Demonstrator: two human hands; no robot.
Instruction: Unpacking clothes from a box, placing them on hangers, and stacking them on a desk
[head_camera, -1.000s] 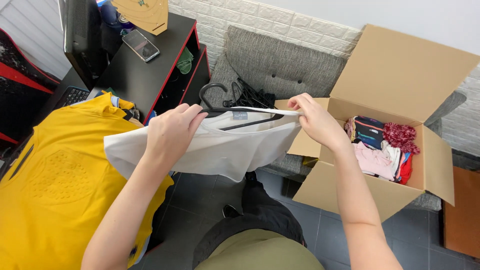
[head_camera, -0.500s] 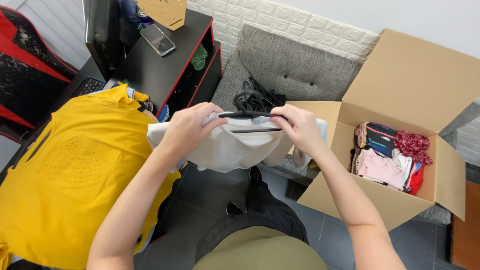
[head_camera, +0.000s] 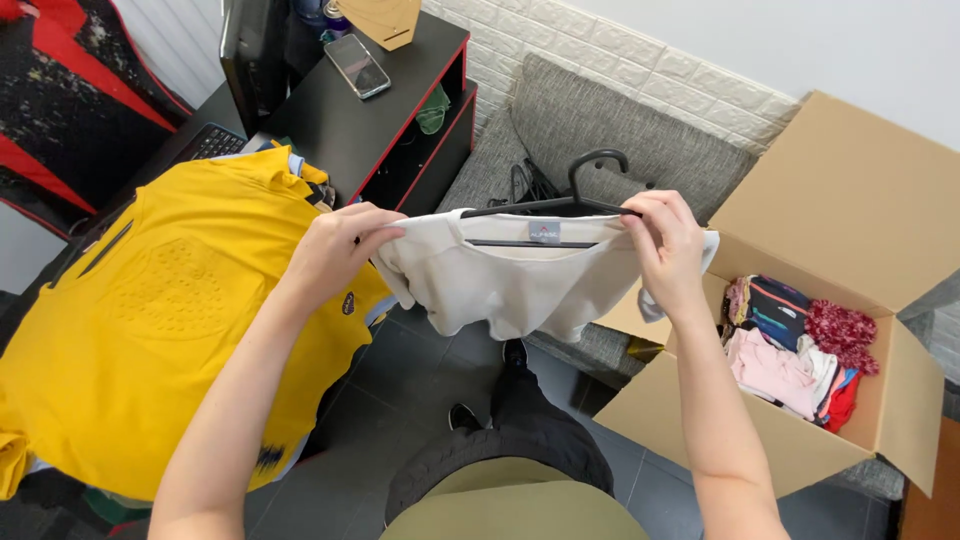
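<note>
The black hanger (head_camera: 560, 205), lying outside the white garment (head_camera: 520, 275) 1 second ago, now sits inside its neckline; left hand (head_camera: 335, 250) and right hand (head_camera: 665, 240) pinch the shoulders, so hanging looks nearly finished

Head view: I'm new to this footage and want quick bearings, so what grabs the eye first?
At centre, the left hand and right hand hold a white shirt stretched on a black hanger. A bright yellow shirt fills the left side. On the right, an open cardboard box holds colourful folded clothes.
</note>
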